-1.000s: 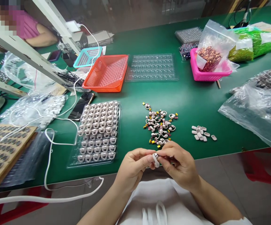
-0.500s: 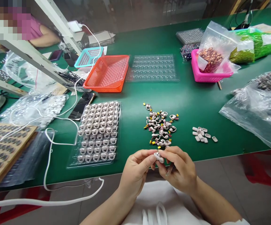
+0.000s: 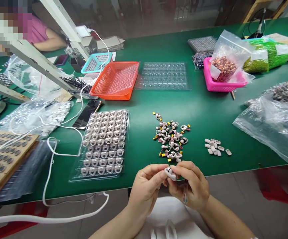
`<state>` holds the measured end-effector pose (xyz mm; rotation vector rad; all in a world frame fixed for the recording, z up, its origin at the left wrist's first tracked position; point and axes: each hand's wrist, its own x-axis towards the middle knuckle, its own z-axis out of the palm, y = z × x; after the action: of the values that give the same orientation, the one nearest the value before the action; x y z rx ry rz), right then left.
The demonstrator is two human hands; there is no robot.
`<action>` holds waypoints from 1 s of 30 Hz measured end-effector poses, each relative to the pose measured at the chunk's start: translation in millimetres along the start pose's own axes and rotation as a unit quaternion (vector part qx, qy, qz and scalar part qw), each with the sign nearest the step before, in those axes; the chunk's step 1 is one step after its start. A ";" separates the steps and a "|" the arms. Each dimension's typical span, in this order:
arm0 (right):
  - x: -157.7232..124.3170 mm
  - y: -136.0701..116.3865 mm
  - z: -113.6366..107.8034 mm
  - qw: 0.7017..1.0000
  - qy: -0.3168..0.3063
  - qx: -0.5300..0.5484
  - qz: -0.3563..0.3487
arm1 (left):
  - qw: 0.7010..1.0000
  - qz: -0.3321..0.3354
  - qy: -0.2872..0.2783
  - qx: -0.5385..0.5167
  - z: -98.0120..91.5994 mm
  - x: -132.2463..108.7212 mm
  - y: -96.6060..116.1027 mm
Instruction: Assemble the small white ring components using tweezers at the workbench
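Both hands pinch one pale curved earbud shell (image 3: pixel 170 174) right at the desk (image 3: pixel 139 139) edge.
So the shell sits dead between the grips: 3 o'clock from the left hand (image 3: pixel 146 183), 9 o'clock from the right hand (image 3: pixel 193 186), neither one really nearer. Its long axis leans roughly 10 to 4 o'clock, and fingertips squeeze it from both ends. There's something small poking out of the right palm too, can't tell what. The pile of shells with yellow tabs (image 3: pixel 172 136) is at 12 o'clock, loose pale caps (image 3: pixel 217 147) at 2. Labels: white stickers (image 3: pixel 261 53) on the green bags (image 3: pixel 279 59), no readable print, and no brand I can make out anywhere.
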<state>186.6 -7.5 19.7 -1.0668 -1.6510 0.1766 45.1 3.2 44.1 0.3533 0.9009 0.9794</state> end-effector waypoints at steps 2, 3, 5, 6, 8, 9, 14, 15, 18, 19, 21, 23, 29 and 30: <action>0.6 0.1 -0.2 1.000 0.004 -0.003 -0.005 | 1.000 -0.001 -0.002 -0.004 0.0 -0.3 -1.2; 0.8 0.2 -0.4 1.000 0.004 -0.004 -0.008 | 1.000 -0.001 -0.002 -0.006 0.1 -0.5 -1.7; 1.5 0.3 -1.0 1.000 0.006 -0.008 -0.011 | 1.000 0.000 -0.002 -0.009 0.6 -0.7 -2.3; 1.8 0.3 -1.3 1.000 0.005 -0.010 -0.013 | 1.000 0.001 -0.003 -0.010 0.8 -0.7 -2.4; 2.5 0.0 -1.6 1.000 0.003 -0.012 -0.014 | 1.000 0.001 -0.002 -0.009 0.9 -0.6 -2.1; 2.8 -0.3 -1.5 1.000 0.001 -0.010 -0.014 | 1.000 -0.001 -0.002 -0.007 0.8 -0.5 -1.8; 1.3 -1.5 -0.3 1.000 0.005 -0.002 0.003 | 1.000 -0.004 0.003 0.003 -1.1 -0.7 -0.6; 0.4 -1.4 -0.3 1.000 0.006 0.000 0.006 | 1.000 -0.003 0.005 0.006 -1.4 -0.7 -0.6; -2.2 -0.5 -1.0 1.000 0.001 0.015 0.012 | 1.000 0.004 0.007 0.017 -2.5 -0.5 -0.8; -2.7 -0.2 -1.5 1.000 -0.004 0.024 0.016 | 1.000 0.010 0.007 0.022 -3.1 -0.3 -0.9; -2.9 0.2 -2.4 0.999 -0.017 0.046 0.023 | 0.999 0.026 0.002 0.038 -5.1 -0.1 -1.1; -2.5 0.3 -3.3 0.997 -0.029 0.066 0.027 | 0.997 0.053 -0.011 0.063 -8.2 -0.4 -1.2; -3.9 0.4 -5.2 0.996 -0.048 0.068 0.033 | 0.982 0.116 -0.051 0.143 -17.2 -3.4 -0.1; -4.9 0.8 -5.0 0.996 -0.049 0.068 0.032 | 0.982 0.113 -0.054 0.140 -17.8 -3.6 0.3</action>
<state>191.2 -12.5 17.7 -1.0216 -1.6678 0.3840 30.0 -1.9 35.4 0.7551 0.9151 1.0313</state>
